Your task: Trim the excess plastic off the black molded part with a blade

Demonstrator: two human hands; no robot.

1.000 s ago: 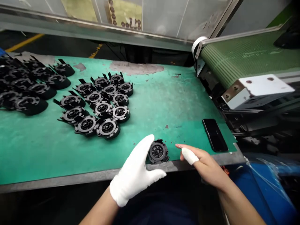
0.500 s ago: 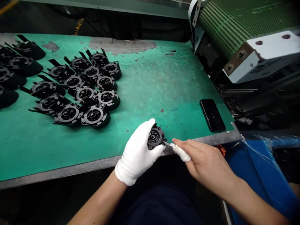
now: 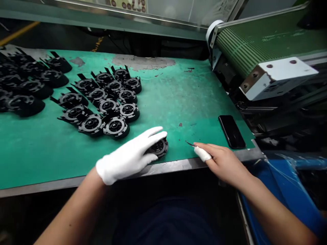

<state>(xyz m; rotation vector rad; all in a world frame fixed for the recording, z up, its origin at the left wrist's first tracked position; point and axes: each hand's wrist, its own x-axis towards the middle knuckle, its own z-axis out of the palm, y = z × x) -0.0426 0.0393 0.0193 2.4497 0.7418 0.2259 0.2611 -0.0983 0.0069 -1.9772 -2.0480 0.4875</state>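
My left hand (image 3: 130, 154), in a white glove, is closed around a round black plastic housing (image 3: 159, 148) close to the table's front edge. The glove covers its left part; spokes and a notched rim show on the right. My right hand (image 3: 221, 158), bare but for a white cover on the thumb, pinches a small knife (image 3: 189, 144). Its thin blade points left, apart from the housing, and the handle is hidden in the fingers. Several similar black housings (image 3: 114, 126) stand in a cluster beyond my left hand.
More black housings (image 3: 24, 102) stand at the far left of the green table mat (image 3: 163, 102). A black phone (image 3: 232, 132) lies near the right edge. A green conveyor belt (image 3: 245, 44) rises behind it, and a blue bin (image 3: 281, 183) stands at the lower right.
My left hand has moved left with the housing, away from the blade. The knife in my right hand no longer touches the housing's rim. The view has tilted up a little.
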